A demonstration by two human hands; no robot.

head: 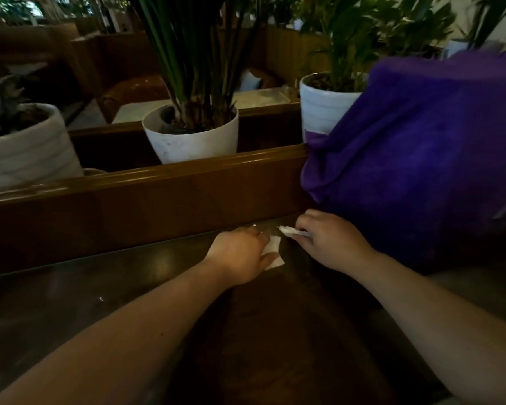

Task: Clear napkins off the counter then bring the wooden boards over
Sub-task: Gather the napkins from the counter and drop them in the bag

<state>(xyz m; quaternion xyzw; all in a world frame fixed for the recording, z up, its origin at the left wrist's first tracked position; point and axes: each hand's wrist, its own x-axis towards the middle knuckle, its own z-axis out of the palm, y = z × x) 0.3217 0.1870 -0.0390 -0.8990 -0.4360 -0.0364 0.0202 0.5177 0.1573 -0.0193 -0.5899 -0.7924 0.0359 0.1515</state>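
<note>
A dark glossy counter [70, 287] runs across the lower half of the head view. My left hand [240, 255] rests on a flat white napkin [275, 252] near the counter's far edge, fingers curled onto it. A hand's width to the right, my right hand [330, 244] pinches a second, crumpled white napkin [292, 230] between thumb and fingers, lifted slightly off the surface. No wooden boards show in this view.
A brown wooden ledge [158, 182] rises behind the counter. Beyond it stand three white plant pots: left [27, 153], middle [193, 138], right [322, 109]. A large purple cloth bundle [421, 159] sits at the counter's right, close to my right hand.
</note>
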